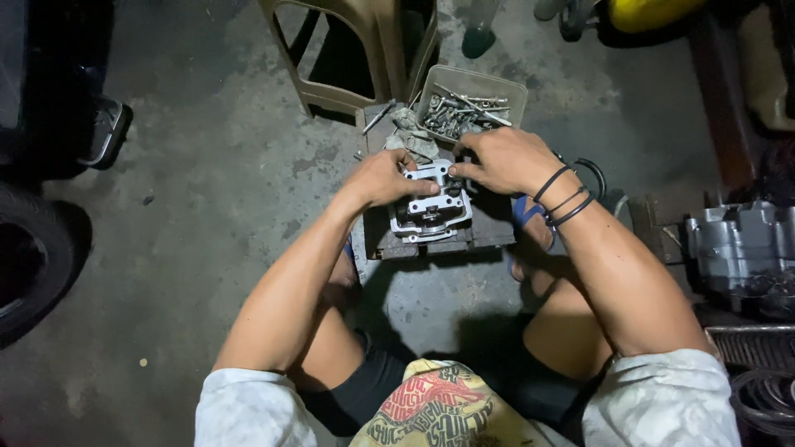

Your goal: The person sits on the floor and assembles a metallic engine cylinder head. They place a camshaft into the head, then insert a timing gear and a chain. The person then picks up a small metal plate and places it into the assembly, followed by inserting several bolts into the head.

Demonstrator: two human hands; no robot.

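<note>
Both hands are down on the engine head [431,207], a grey cast-metal piece sitting on a dark block [472,236] that serves as the counter, low between the person's knees. The left hand [385,178] has its fingers curled closed against the head's left upper edge, bracing it. The right hand [505,159] comes in from the head's upper right, fingertips pinched at its top rim; whether they pinch a small part or only press the casting, I cannot tell from here.

Just beyond the head sits a beige tray [513,87] full of bolts and small hardware, touching or nearly touching the block's far edge. A crumpled grey rag [411,136] lies between tray and head. A tan plastic stool [356,50] stands farther off, beyond the head and to its left.

To do this well, I judge the bracing hand should keep the head flat on the block so it cannot rock, while the working fingers stay square to the casting. Light is dim, so feel matters more than sight.
</note>
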